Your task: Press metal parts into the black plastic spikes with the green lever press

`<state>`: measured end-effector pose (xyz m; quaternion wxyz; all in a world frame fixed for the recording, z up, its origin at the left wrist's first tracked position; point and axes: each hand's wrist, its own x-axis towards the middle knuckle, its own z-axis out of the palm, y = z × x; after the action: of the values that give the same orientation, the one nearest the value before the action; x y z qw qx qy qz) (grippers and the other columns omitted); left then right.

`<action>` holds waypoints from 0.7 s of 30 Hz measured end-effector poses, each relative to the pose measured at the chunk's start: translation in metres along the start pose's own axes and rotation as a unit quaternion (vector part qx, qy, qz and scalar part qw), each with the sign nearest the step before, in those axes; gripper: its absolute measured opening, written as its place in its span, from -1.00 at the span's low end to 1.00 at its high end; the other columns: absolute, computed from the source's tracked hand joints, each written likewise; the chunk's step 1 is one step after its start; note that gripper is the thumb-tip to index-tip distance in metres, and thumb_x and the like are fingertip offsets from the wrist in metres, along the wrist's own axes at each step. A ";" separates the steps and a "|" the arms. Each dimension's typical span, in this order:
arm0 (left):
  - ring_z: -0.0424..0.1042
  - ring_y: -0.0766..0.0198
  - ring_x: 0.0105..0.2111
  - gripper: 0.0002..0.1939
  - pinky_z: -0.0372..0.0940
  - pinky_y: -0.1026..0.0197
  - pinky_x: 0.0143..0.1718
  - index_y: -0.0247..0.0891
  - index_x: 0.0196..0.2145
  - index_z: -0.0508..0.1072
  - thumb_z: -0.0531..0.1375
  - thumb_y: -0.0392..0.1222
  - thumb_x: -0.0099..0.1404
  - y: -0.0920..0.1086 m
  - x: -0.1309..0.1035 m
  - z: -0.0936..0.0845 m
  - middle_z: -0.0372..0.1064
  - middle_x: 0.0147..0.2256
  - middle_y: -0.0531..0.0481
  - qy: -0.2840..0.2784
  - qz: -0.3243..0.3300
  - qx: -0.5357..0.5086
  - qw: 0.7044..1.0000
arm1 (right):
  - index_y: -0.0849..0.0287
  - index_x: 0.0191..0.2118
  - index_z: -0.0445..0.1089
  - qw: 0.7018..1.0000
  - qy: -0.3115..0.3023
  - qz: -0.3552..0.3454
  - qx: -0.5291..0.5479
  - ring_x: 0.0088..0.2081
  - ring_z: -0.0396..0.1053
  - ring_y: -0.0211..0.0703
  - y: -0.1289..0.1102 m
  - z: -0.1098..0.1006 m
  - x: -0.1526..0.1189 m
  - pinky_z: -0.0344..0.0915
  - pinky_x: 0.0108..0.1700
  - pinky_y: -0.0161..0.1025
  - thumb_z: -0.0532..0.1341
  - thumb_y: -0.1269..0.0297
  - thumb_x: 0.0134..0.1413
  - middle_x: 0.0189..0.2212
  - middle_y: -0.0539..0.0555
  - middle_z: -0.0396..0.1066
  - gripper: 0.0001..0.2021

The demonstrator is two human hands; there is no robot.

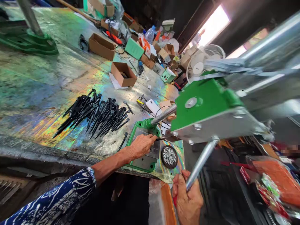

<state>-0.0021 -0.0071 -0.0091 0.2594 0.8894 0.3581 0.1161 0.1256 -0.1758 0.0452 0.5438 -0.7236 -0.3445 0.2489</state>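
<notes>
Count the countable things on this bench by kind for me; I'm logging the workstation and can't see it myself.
Green hand presses: 2 (near one, far one)
Open brown cardboard boxes standing apart on the sheet: 2
Round black dish of small pins: 1
Desk fan: 1
Heap of black spikes: 1 heap, too many to count
Total: 7

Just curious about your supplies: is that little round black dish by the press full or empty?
Full. The round black dish is covered edge to edge with small pale pieces. It sits on the bench between the left hand and the right hand.
</notes>
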 end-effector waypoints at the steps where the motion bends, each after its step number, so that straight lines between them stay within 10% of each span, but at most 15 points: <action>1: 0.44 0.07 -0.24 -0.73 0.29 0.15 -0.32 -0.22 -0.06 0.24 -0.02 -0.33 0.28 0.000 0.000 -0.001 0.39 -0.16 -0.11 -0.003 -0.005 0.002 1.000 | 0.11 -0.20 0.18 1.000 -0.001 -0.001 0.000 -0.70 0.15 -0.37 0.003 0.000 0.000 0.14 -0.71 -0.41 0.26 0.08 0.04 -0.56 -0.10 0.30 -0.68; 21: 0.45 0.07 -0.21 -0.73 0.31 0.15 -0.29 -0.20 -0.07 0.29 -0.04 -0.28 0.30 -0.002 0.000 -0.001 0.41 -0.15 -0.14 0.004 -0.011 0.009 1.000 | 0.13 -0.20 0.17 1.000 0.000 -0.001 -0.001 -0.71 0.12 -0.36 0.000 -0.003 -0.002 0.13 -0.71 -0.40 0.24 0.01 0.03 -0.59 -0.12 0.26 -0.64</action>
<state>-0.0034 -0.0052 -0.0088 0.2510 0.8873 0.3700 0.1135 0.1269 -0.1793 0.0461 0.5434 -0.7239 -0.3456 0.2475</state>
